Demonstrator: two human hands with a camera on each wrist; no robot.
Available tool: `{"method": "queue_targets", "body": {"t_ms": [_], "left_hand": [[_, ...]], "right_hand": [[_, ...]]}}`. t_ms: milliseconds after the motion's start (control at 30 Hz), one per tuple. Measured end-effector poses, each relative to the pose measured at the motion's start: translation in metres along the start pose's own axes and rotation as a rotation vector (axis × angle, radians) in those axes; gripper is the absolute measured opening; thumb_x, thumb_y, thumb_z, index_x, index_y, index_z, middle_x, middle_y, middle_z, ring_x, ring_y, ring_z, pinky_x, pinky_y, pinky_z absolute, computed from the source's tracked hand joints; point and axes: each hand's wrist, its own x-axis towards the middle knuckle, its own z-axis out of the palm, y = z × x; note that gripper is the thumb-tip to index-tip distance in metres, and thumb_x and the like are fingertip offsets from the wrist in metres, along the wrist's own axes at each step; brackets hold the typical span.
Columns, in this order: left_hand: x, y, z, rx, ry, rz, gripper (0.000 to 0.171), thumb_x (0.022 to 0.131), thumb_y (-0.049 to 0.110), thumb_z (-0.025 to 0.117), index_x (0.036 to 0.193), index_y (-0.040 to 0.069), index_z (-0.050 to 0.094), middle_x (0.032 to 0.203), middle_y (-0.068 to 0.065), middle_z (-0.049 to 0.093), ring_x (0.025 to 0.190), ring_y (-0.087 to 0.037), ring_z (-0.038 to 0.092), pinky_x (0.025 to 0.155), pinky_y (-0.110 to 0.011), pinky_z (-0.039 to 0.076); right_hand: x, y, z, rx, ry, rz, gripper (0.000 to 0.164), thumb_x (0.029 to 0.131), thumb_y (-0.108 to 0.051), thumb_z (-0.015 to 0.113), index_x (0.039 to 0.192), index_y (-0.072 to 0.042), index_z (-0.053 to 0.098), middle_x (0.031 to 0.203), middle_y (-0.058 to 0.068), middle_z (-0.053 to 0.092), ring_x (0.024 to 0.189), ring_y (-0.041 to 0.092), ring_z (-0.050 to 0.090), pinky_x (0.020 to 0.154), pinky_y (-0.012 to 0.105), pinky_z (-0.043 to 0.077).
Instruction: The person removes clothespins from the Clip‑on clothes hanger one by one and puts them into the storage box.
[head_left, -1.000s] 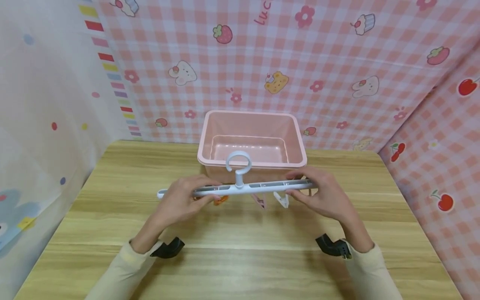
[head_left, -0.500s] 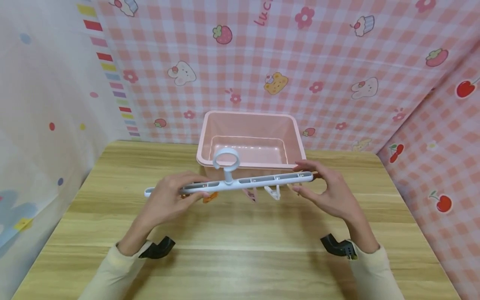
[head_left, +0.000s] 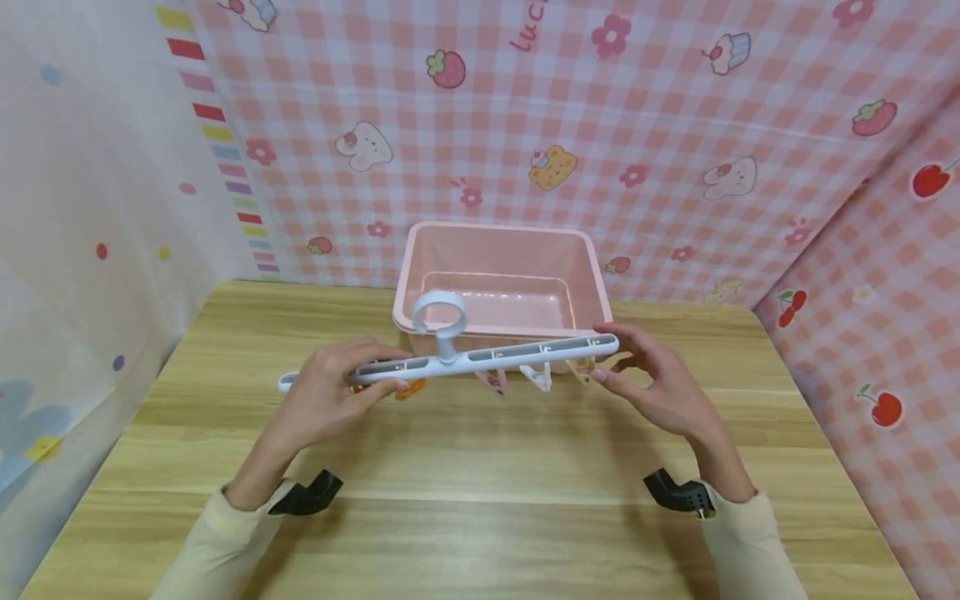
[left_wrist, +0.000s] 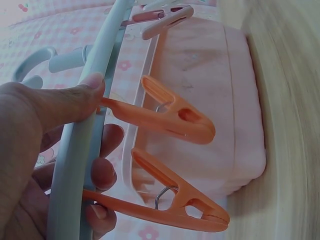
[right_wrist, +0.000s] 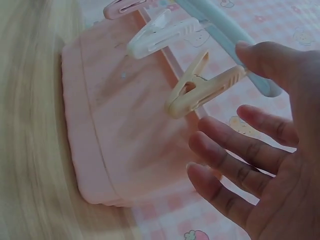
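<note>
My left hand grips a pale blue clip hanger left of its round hook, thumb in front and fingers behind the bar. Two orange clothespins hang below the bar, close to the left fingers. Further right along it are a pink clothespin, a white clothespin and a beige clothespin. Spread fingers of my right hand are around the hanger's right end, the thumb right at the bar. The hanger tilts, right end higher in the head view.
Behind the hanger, a pink plastic bin stands at the back of the wooden table, against a pink checked cloth. Cloth walls also close off the left and right sides. A black camera mount sits on each wrist.
The hanger has moved left with my left hand, and its right end has risen. My right hand has let go of the bar, its fingers now spread at the end.
</note>
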Motion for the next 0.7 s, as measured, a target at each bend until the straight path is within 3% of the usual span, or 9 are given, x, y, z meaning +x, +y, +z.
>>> {"method": "queue_targets", "body": {"t_ms": [133, 433, 567, 700], "left_hand": [[0.000, -0.001, -0.001, 0.001, -0.007, -0.010, 0.031, 0.084, 0.016, 0.086, 0.114, 0.019, 0.077, 0.103, 0.006, 0.077, 0.076, -0.007, 0.062, 0.064, -0.027, 0.052], [-0.001, -0.001, -0.002, 0.008, -0.009, -0.009, 0.031, 0.084, 0.016, 0.086, 0.114, 0.018, 0.077, 0.101, 0.006, 0.077, 0.072, -0.008, 0.059, 0.060, -0.026, 0.049], [-0.001, -0.001, -0.002, 0.002, -0.016, -0.012, 0.031, 0.085, 0.017, 0.086, 0.114, 0.018, 0.077, 0.102, 0.007, 0.077, 0.075, -0.007, 0.061, 0.061, -0.027, 0.051], [-0.001, -0.001, -0.003, -0.005, -0.029, -0.023, 0.032, 0.085, 0.017, 0.085, 0.116, 0.019, 0.077, 0.104, 0.007, 0.077, 0.079, -0.007, 0.064, 0.063, -0.028, 0.053]], "right_hand": [[-0.002, 0.003, 0.002, 0.017, -0.036, 0.031, 0.053, 0.097, -0.010, 0.071, 0.146, -0.017, 0.054, 0.120, 0.002, 0.068, 0.107, 0.022, 0.063, 0.090, 0.022, 0.054], [-0.003, 0.007, 0.014, 0.065, -0.112, 0.030, 0.034, 0.102, -0.011, 0.063, 0.136, -0.013, 0.060, 0.113, 0.003, 0.067, 0.105, 0.011, 0.062, 0.096, 0.027, 0.053], [-0.002, 0.008, 0.017, 0.120, -0.121, -0.013, 0.022, 0.104, -0.006, 0.058, 0.125, -0.007, 0.063, 0.108, 0.008, 0.067, 0.096, 0.014, 0.066, 0.086, 0.027, 0.056], [-0.004, 0.010, 0.019, 0.176, -0.122, -0.063, 0.021, 0.105, 0.000, 0.053, 0.122, -0.002, 0.065, 0.104, 0.013, 0.068, 0.087, 0.015, 0.065, 0.077, 0.025, 0.055]]}}
